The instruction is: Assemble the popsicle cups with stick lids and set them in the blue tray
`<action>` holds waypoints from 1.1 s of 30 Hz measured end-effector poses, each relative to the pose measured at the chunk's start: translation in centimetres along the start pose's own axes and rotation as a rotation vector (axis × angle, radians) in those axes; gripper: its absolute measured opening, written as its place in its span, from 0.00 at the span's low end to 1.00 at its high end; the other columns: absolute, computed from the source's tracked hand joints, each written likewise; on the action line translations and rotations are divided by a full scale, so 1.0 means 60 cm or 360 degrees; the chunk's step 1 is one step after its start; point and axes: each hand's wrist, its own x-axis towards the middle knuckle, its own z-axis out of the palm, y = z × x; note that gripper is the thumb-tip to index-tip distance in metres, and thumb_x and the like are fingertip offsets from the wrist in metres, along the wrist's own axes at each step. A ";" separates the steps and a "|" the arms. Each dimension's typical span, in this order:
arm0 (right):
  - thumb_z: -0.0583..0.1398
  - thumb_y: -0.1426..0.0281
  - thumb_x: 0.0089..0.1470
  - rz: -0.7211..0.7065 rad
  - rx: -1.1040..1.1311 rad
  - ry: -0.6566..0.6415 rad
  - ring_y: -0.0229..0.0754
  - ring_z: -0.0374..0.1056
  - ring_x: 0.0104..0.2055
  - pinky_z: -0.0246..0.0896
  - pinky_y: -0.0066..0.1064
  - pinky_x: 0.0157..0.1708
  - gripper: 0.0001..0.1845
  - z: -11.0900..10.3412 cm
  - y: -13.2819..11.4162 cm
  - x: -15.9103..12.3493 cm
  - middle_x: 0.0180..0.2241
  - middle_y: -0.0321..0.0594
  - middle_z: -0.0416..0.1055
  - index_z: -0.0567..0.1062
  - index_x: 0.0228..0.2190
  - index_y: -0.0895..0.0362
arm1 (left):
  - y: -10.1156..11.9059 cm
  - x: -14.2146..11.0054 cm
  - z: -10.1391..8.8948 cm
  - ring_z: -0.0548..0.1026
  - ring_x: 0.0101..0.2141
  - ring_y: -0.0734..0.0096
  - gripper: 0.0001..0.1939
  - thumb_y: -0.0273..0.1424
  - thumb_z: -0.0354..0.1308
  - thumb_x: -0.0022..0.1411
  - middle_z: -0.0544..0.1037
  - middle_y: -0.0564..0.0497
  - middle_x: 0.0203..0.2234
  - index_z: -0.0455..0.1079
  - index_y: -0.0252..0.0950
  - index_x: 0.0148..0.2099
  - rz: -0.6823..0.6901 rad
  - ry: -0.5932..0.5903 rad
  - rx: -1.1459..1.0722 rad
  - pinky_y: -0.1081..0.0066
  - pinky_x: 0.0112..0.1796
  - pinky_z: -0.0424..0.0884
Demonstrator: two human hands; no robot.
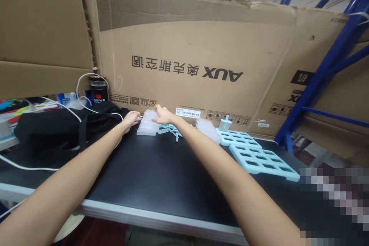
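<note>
Both arms reach across a black table (150, 177) to its far side. My left hand (131, 117) touches the left edge of a stack of translucent white plastic lids (147, 127); its fingers are curled against it. My right hand (165, 115) rests on top of the same stack with fingers laid flat. Just right of the stack lie small pale blue plastic sticks (173, 132).
Two pale blue grid trays (259, 159) lie at the right, with another pile of translucent lids (208, 128) and a small blue piece (225, 123) behind them. A black bag (57, 127) with white cables, a dark jar (98, 90), cardboard walls (187, 46) and blue shelving (325, 69) surround the table.
</note>
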 end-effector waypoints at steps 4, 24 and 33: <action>0.61 0.59 0.54 -0.0183 -0.0070 0.0136 0.51 0.62 0.53 0.59 0.41 0.51 0.23 0.021 -0.002 0.016 0.49 0.48 0.70 0.67 0.46 0.59 | 0.010 -0.009 -0.024 0.77 0.46 0.58 0.13 0.35 0.61 0.52 0.74 0.40 0.49 0.67 0.36 0.39 -0.0089 -0.0142 -0.0013 0.65 0.39 0.76; 0.61 0.63 0.55 -0.0232 -0.0109 0.0278 0.45 0.67 0.48 0.59 0.35 0.48 0.19 -0.009 0.030 -0.041 0.43 0.45 0.71 0.74 0.47 0.56 | 0.042 -0.098 -0.048 0.72 0.52 0.58 0.38 0.47 0.72 0.39 0.63 0.42 0.57 0.55 0.42 0.46 0.0024 -0.0506 0.0415 0.63 0.41 0.77; 0.61 0.56 0.53 0.0024 -0.0090 0.0269 0.46 0.69 0.46 0.63 0.34 0.44 0.21 0.046 0.005 -0.013 0.47 0.43 0.70 0.74 0.46 0.53 | 0.038 -0.094 -0.040 0.70 0.52 0.57 0.26 0.47 0.68 0.45 0.72 0.46 0.48 0.62 0.39 0.39 0.0080 -0.0531 0.0541 0.69 0.38 0.75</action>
